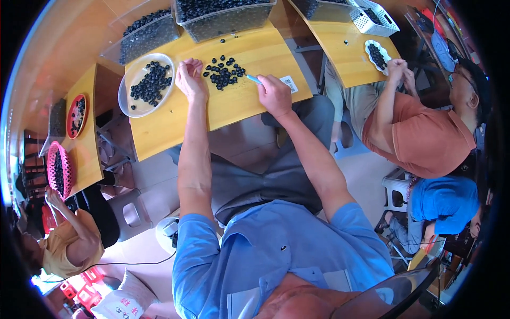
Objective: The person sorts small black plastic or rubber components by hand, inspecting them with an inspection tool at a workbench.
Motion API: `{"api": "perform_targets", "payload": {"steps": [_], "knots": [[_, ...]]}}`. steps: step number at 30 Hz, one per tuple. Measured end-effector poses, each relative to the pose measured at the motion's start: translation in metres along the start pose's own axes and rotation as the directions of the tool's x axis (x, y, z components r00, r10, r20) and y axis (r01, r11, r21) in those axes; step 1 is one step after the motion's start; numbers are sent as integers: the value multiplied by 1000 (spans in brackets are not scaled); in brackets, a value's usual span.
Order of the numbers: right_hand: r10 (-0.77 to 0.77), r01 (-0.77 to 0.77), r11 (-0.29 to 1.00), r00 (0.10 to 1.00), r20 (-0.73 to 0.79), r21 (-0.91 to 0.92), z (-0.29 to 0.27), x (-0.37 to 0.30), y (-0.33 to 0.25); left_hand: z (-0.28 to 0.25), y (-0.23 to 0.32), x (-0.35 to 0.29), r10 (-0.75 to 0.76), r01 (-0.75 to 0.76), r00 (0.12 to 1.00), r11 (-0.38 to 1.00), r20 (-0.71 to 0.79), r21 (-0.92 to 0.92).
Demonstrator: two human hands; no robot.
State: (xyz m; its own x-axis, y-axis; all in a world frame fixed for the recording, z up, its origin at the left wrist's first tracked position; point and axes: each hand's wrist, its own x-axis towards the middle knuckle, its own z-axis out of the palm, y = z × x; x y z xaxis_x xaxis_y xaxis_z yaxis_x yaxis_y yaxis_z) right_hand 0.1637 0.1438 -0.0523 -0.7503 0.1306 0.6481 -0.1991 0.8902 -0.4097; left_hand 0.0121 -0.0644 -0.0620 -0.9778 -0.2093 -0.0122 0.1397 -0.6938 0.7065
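The left hand (pixel 190 80) rested on the wooden table (pixel 175 119), its fingers loosely curled and holding nothing that I could see. The right hand (pixel 274 94) was clenched around a thin blue tool (pixel 254 80), whose tip pointed to the pile of dark round berries (pixel 223 72) lying loose on the table between both hands. At nine o'clock from the left hand stood a clear round plate (pixel 127 103) with more dark berries in it. At twelve o'clock, at the far edge of the table, stood two clear plastic bins (pixel 223 24), both filled with the same berries. At two o'clock another person held a small white tray (pixel 367 47) of berries.
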Motion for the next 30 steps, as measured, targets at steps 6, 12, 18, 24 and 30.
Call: {"api": "perform_targets", "payload": {"steps": [6, 12, 18, 24, 30], "knots": [[-15, 15, 1000, 1000, 15, 15, 3, -1, -2, -12, 33, -23, -10, -89, 984, 834, 176, 545], [-39, 39, 999, 999, 15, 38, 0, -1, 0, -19, 41, -46, -67, -423, 892, 226, 447, 877], [-44, 42, 998, 998, 52, 42, -3, 0, -2, -21, 34, -47, -64, -506, 850, 175, 522, 845], [-39, 35, 998, 996, 80, 50, -5, 0, -2, -19, 35, -52, -46, -486, 867, 135, 496, 863], [-67, 65, 996, 997, 33, 60, -4, 1, 0, -7, 42, -65, 5, -397, 917, 128, 399, 909]]}}
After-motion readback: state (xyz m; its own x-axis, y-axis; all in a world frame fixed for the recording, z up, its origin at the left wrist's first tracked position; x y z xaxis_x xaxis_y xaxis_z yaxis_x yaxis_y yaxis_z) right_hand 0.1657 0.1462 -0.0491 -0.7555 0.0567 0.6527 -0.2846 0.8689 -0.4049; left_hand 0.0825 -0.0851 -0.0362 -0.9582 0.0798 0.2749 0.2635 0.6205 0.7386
